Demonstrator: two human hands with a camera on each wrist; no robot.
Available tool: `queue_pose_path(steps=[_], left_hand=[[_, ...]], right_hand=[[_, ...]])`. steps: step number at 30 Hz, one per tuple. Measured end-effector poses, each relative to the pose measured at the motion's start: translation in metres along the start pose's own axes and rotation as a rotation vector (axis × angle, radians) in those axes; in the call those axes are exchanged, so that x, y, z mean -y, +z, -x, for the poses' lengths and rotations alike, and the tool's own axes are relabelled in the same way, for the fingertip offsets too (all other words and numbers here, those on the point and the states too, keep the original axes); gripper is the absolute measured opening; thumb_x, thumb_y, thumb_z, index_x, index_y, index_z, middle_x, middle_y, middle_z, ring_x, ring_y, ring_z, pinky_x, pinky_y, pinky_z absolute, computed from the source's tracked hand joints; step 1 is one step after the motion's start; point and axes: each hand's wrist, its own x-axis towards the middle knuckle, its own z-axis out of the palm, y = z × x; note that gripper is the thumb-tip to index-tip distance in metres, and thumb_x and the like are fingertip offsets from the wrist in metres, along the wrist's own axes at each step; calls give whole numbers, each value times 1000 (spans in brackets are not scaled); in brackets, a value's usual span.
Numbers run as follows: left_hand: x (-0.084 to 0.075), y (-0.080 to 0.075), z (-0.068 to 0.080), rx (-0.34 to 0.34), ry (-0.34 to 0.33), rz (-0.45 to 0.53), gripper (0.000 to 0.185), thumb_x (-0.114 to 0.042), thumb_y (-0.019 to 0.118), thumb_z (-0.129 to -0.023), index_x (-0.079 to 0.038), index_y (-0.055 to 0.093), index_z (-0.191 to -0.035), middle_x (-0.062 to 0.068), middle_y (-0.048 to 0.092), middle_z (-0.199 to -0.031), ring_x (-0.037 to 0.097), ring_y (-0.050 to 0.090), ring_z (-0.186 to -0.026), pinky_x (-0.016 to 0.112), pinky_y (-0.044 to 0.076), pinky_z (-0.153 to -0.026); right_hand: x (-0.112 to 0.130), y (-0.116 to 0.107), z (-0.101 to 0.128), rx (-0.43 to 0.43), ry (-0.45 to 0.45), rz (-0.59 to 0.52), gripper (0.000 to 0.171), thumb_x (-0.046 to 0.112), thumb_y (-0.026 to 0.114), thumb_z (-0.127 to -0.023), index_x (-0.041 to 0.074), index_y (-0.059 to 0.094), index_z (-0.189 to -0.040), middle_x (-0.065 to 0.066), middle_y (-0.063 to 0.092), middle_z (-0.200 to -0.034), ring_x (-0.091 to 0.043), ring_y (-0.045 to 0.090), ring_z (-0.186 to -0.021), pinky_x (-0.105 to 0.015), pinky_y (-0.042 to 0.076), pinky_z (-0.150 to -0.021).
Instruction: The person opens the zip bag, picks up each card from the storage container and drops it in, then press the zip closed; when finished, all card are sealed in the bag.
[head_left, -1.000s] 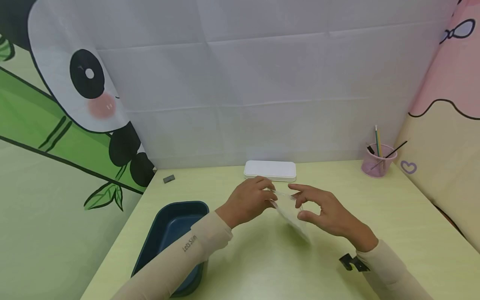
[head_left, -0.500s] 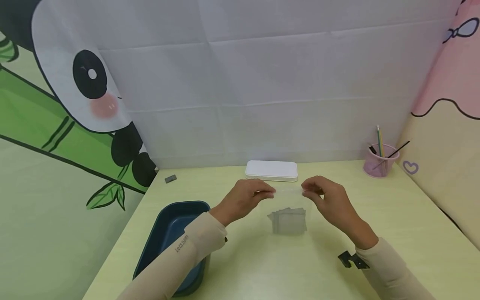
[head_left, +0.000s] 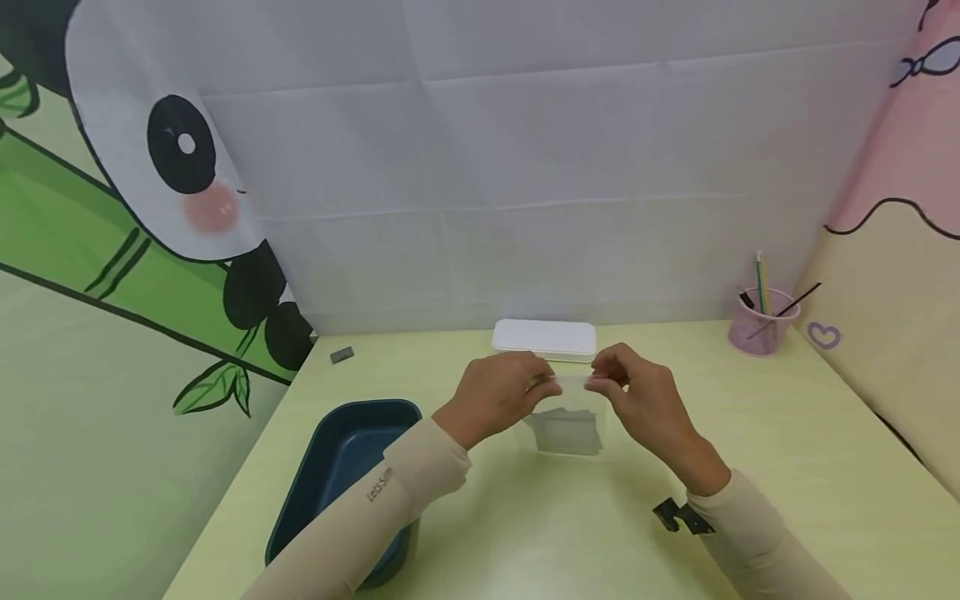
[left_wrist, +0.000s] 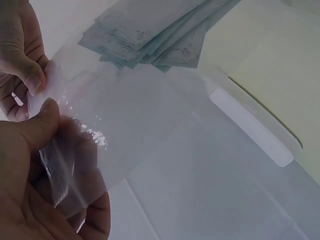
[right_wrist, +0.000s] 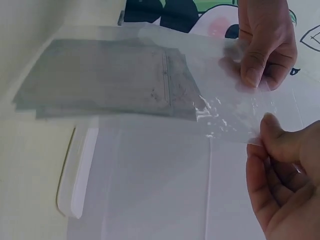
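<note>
A clear plastic bag hangs above the yellow-green table, with a stack of grey-green cards in its lower part. My left hand pinches the left end of the bag's top edge. My right hand pinches the right end. In the left wrist view the left hand's thumb presses the crinkled film of the bag, and the cards sit at the far end. In the right wrist view the right hand grips the bag's edge opposite the left hand.
A white closed case lies just beyond the hands against the back curtain. A dark blue bin stands at the front left. A pink mesh pen cup is at the back right, and a small grey block at the back left.
One second ago the left hand held the bag tilted while the right hand was open beside it. The right hand then took the top edge, and both hands have drawn closer together.
</note>
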Motion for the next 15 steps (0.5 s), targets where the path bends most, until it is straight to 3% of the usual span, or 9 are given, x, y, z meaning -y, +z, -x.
queue_pose_path(steps=[4,9,11,15], left_hand=[[-2,-1,0,-33,-27,-34,16,-45,69,-93,-31,77,-96,-19,68,-84,0,62,-72,27,45,-54],[-3,-1,1,-133,45,-89,12,-40,75,-89,-29,80,-92,-16,71,-82,5,65,-69,24,46,-53],[-4,-1,1,-167,62,-103,11,-39,77,-88,-29,81,-91,-15,72,-82,6,65,-67,24,46,-53],[-5,-3,2,-126,15,-40,19,-44,74,-88,-29,80,-98,-16,72,-85,4,64,-67,25,45,-51]], right_hand=[[5,4,-2,34,-22,4,21,1,75,-87,8,61,-101,5,66,-85,-13,62,-74,-29,48,-63],[9,9,-4,80,-108,79,19,3,76,-89,7,67,-106,3,62,-94,-15,61,-83,-36,51,-70],[11,12,-6,62,-173,135,16,6,78,-87,10,70,-101,5,61,-93,-13,60,-81,-35,51,-69],[10,19,-11,-40,-309,274,16,5,82,-81,12,69,-86,5,59,-83,-10,53,-68,-29,47,-56]])
